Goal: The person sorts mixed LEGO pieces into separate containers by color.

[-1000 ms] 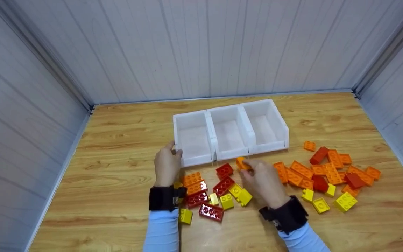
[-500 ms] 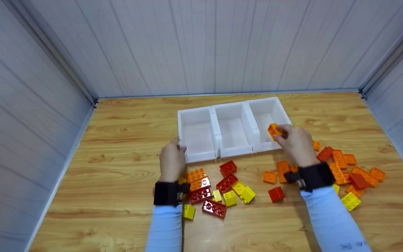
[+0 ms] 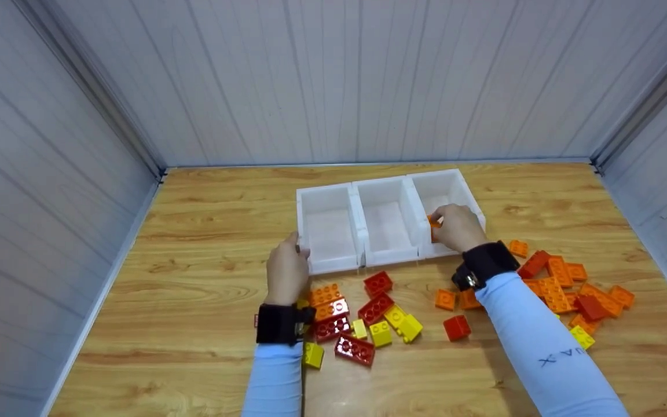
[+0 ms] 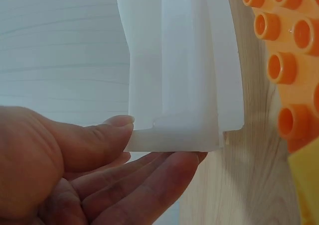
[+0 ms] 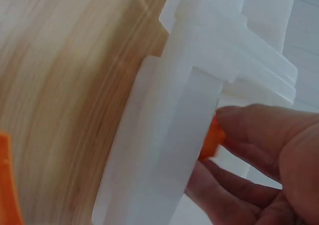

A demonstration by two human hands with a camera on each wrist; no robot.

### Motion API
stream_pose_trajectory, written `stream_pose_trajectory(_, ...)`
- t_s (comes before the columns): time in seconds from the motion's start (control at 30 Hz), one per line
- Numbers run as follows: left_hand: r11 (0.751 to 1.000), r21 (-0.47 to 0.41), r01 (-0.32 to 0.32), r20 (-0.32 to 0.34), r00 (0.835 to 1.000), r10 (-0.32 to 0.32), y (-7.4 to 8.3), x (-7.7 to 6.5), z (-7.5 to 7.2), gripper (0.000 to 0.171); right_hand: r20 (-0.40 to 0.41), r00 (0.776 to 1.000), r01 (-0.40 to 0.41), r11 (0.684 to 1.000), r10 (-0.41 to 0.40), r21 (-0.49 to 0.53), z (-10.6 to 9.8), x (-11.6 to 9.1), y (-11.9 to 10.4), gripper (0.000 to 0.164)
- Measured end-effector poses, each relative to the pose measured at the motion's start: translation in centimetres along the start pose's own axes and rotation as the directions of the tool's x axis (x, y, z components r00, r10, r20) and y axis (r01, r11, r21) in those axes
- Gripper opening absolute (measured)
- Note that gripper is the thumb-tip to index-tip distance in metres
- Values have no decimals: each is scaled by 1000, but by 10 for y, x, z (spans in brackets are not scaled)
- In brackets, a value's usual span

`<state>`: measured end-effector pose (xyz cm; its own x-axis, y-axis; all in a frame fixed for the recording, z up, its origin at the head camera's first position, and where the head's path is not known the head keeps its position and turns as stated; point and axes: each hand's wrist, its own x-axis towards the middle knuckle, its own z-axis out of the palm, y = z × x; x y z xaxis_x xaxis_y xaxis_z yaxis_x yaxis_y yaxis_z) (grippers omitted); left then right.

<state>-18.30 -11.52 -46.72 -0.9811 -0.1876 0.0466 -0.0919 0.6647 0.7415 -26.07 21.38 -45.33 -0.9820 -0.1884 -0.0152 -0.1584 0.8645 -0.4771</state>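
Observation:
Three joined white bins (image 3: pixel 362 231) stand in a row on the wooden table. My left hand (image 3: pixel 287 272) grips the outer side wall of the leftmost bin; in the left wrist view the thumb (image 4: pixel 107 135) lies on the inner side and the fingers (image 4: pixel 159 185) outside. Inside the rightmost bin, my right hand (image 3: pixel 458 227) pinches an orange building brick (image 3: pixel 433 229), partly hidden by the fingers. The right wrist view has this orange brick (image 5: pixel 213 139) between thumb and fingers, just behind the bin's front wall (image 5: pixel 174 130).
Red bricks (image 3: pixel 354 349), yellow bricks (image 3: pixel 409 328) and orange bricks (image 3: pixel 325 294) lie in front of the bins. A heap of mostly orange bricks (image 3: pixel 554 294) spreads at the right, partly behind the right forearm. A single red brick (image 3: pixel 457 328) lies between the groups.
My right hand has carried the orange brick from the table in front of the bins over and down into the rightmost bin. A red brick and an orange brick beneath its earlier place now show. The left hand keeps its grip.

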Motion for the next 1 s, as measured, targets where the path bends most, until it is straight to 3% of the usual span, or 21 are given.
stream_pose_trajectory(0.17, 1000, 2, 9, 13, 1000, -9, 2, 1, 0, 46, -57, 998, 18, 999, -16, 34, -11, -19, -4, 27)
stream_pose_trajectory(0.43, 999, 45, 4, -2, 1000, -4, -2, 3, 0, 46, -177, 984, 28, 991, -4, 130, -33, -83, -11, 30)
stream_pose_trajectory(0.67, 998, 67, 9, 1, 1000, -9, 0, 7, 1, 45, -21, 999, -34, 996, 36, 88, -18, -116, 12, 38)
stream_pose_trajectory(0.83, 999, 51, 9, 10, 1000, -9, 2, 8, 0, 48, 50, 998, -28, 999, 26, 28, -6, -116, 19, 46)
stream_pose_trajectory(1.0, 999, 47, 2, 5, 1000, -3, 0, 8, -2, 46, 114, 993, 34, 998, -27, -62, 0, -113, 17, 57)
